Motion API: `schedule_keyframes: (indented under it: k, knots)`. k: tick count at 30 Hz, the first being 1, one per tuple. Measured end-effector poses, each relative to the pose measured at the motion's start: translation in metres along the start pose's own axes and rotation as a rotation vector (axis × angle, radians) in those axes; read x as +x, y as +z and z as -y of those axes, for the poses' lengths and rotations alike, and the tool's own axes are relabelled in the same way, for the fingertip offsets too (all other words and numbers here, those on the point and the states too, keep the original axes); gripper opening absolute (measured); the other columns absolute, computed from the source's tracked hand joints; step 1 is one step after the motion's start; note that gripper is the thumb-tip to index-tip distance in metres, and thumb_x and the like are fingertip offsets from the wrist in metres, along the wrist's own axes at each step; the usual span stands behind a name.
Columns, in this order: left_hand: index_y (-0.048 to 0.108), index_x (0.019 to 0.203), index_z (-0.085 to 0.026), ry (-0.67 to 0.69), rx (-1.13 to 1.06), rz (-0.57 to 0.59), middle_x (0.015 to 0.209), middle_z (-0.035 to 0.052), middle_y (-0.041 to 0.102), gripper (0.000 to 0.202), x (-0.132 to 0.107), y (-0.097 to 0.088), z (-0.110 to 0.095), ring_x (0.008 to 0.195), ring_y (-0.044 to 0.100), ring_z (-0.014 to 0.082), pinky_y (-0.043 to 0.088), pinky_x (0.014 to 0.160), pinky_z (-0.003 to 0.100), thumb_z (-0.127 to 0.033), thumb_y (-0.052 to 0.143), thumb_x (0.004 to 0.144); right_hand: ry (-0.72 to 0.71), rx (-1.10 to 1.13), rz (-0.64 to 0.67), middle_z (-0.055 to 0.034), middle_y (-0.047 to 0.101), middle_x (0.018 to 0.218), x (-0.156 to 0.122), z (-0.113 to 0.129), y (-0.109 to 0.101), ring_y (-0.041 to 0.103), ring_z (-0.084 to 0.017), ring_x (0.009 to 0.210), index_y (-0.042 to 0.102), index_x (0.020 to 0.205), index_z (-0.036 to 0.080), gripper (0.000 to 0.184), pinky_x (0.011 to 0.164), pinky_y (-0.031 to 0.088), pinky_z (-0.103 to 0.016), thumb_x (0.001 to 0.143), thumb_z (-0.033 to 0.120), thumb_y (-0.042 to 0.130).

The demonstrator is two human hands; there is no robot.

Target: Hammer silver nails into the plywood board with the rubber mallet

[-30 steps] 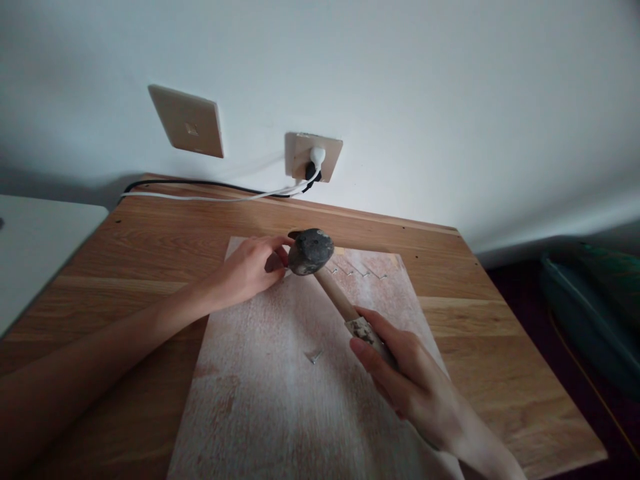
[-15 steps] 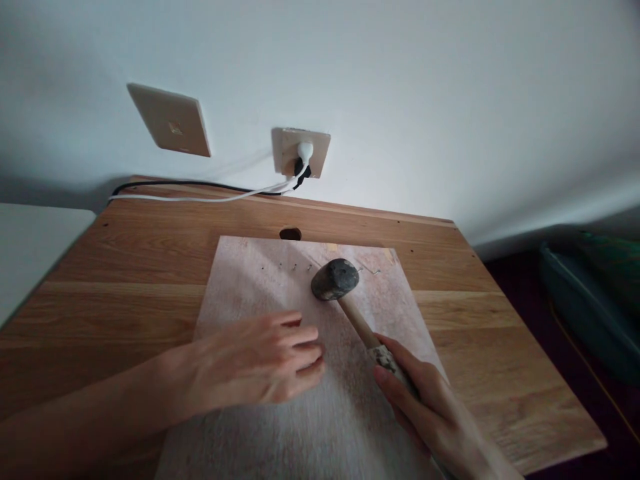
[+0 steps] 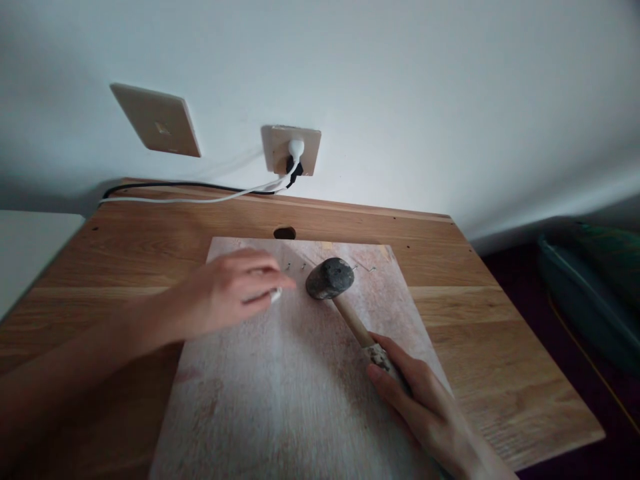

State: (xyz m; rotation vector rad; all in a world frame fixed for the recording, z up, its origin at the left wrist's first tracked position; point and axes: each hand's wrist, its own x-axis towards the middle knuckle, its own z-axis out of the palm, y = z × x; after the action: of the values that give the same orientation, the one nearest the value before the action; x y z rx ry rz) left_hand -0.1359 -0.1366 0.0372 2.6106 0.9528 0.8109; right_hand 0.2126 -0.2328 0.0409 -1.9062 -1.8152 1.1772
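Observation:
My left hand (image 3: pixel 233 293) hovers over the upper left of a pale, worn wooden board (image 3: pixel 280 393), fingers pinched together on a small nail that barely shows at the fingertips. Just beyond it, a row of small nails (image 3: pixel 296 267) stands in the board near its far edge. My right hand (image 3: pixel 415 407) is wrapped round the lower end of a hammer's wooden handle (image 3: pixel 353 320). The dark, rounded hammer head (image 3: pixel 330 278) rests on the board, right of my left fingertips and close to the nail row.
The board lies on a wooden table (image 3: pixel 480 320) against a white wall. A wall socket (image 3: pixel 290 150) holds plugs, with white and black cables (image 3: pixel 200 193) along the table's back edge. A blank wall plate (image 3: pixel 156 121) is at the left, a dark green container (image 3: pixel 590 293) at the right.
My left hand came down to the loose nail mid-board, closed on it, and has moved back up toward the nail row. The hammer head dropped from raised to resting on the board.

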Motion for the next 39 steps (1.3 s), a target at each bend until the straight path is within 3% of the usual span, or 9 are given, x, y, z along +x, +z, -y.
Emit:
schedule_keyframes:
  k: [2, 6, 10, 15, 21, 27, 29, 34, 39]
  knots:
    - [0.075, 0.109, -0.024, -0.272, -0.096, -0.064, 0.095, -0.0004, 0.074, 0.017, -0.001, -0.008, 0.028, 0.08, 0.065, 0.0144, 0.051, 0.074, 0.027, -0.02, 0.063, 0.098, 0.019, -0.005, -0.014, -0.0087, 0.079, 0.1, -0.001, 0.0, 0.001, 0.075, -0.034, 0.103, 0.065, 0.149, 0.028, 0.065, 0.078, 0.064, -0.04, 0.1, 0.069, 0.057]
    - [0.077, 0.094, -0.022, -0.467, -0.173, -0.093, 0.079, -0.0034, 0.072, 0.014, -0.007, -0.008, 0.054, 0.066, 0.058, 0.0116, 0.044, 0.063, 0.023, -0.029, 0.064, 0.093, 0.045, -0.017, -0.099, -0.0094, 0.079, 0.114, -0.003, 0.003, 0.003, 0.072, -0.035, 0.115, 0.07, 0.143, 0.031, 0.067, 0.098, 0.06, -0.046, 0.095, 0.076, 0.059]
    - [0.078, 0.093, -0.025, -0.479, -0.232, -0.059, 0.078, -0.001, 0.074, 0.017, -0.01, -0.001, 0.053, 0.065, 0.061, 0.0136, 0.046, 0.061, 0.024, -0.037, 0.066, 0.091, 0.031, 0.0, -0.05, -0.0077, 0.078, 0.099, -0.001, 0.006, 0.002, 0.074, -0.031, 0.096, 0.071, 0.141, 0.03, 0.064, 0.077, 0.063, -0.039, 0.096, 0.074, 0.059]
    - [0.078, 0.093, -0.025, -0.491, -0.21, -0.033, 0.073, -0.0014, 0.073, 0.018, -0.009, 0.001, 0.052, 0.062, 0.06, 0.0134, 0.044, 0.059, 0.023, -0.037, 0.065, 0.09, 0.027, 0.049, 0.038, -0.0024, 0.07, 0.075, 0.001, 0.003, 0.0, 0.071, -0.025, 0.069, 0.063, 0.15, 0.029, 0.063, 0.051, 0.053, -0.03, 0.101, 0.067, 0.058]
    - [0.075, 0.091, -0.022, -0.47, -0.153, -0.033, 0.079, -0.0008, 0.073, 0.016, -0.011, 0.003, 0.05, 0.067, 0.061, 0.0125, 0.045, 0.065, 0.023, -0.034, 0.064, 0.091, 0.005, 0.014, 0.013, -0.0044, 0.073, 0.081, 0.002, -0.001, 0.0, 0.074, -0.028, 0.078, 0.064, 0.149, 0.029, 0.063, 0.058, 0.058, -0.033, 0.1, 0.068, 0.058]
    - [0.071, 0.089, -0.022, -0.382, -0.099, -0.053, 0.085, 0.0002, 0.073, 0.011, -0.01, 0.006, 0.043, 0.071, 0.063, 0.0129, 0.047, 0.07, 0.025, -0.026, 0.062, 0.092, 0.029, -0.041, -0.07, -0.0093, 0.079, 0.116, -0.003, -0.001, 0.003, 0.072, -0.034, 0.114, 0.068, 0.146, 0.031, 0.07, 0.102, 0.058, -0.048, 0.095, 0.078, 0.057]
    - [0.069, 0.088, -0.022, -0.379, -0.073, -0.071, 0.084, -0.0004, 0.072, 0.008, -0.008, 0.007, 0.041, 0.071, 0.063, 0.0129, 0.047, 0.071, 0.025, -0.023, 0.062, 0.092, 0.033, -0.046, -0.072, -0.0097, 0.079, 0.111, -0.004, 0.0, 0.004, 0.073, -0.034, 0.109, 0.068, 0.146, 0.031, 0.069, 0.098, 0.06, -0.046, 0.095, 0.077, 0.058]
    - [0.066, 0.083, -0.021, -0.394, -0.013, -0.119, 0.079, -0.0006, 0.07, 0.007, -0.007, 0.013, 0.04, 0.069, 0.063, 0.0142, 0.048, 0.068, 0.026, -0.02, 0.065, 0.09, -0.013, 0.016, 0.011, -0.0047, 0.073, 0.082, 0.001, 0.014, 0.003, 0.073, -0.027, 0.078, 0.067, 0.147, 0.029, 0.063, 0.059, 0.059, -0.034, 0.099, 0.069, 0.059]
    - [0.067, 0.082, -0.021, -0.415, -0.032, -0.155, 0.083, 0.0006, 0.073, 0.007, -0.009, 0.017, 0.041, 0.073, 0.065, 0.0153, 0.051, 0.07, 0.027, -0.019, 0.064, 0.087, -0.097, 0.051, 0.147, -0.0011, 0.065, 0.069, 0.019, 0.04, 0.007, 0.07, -0.024, 0.068, 0.062, 0.151, 0.027, 0.063, 0.057, 0.056, -0.032, 0.102, 0.065, 0.057]
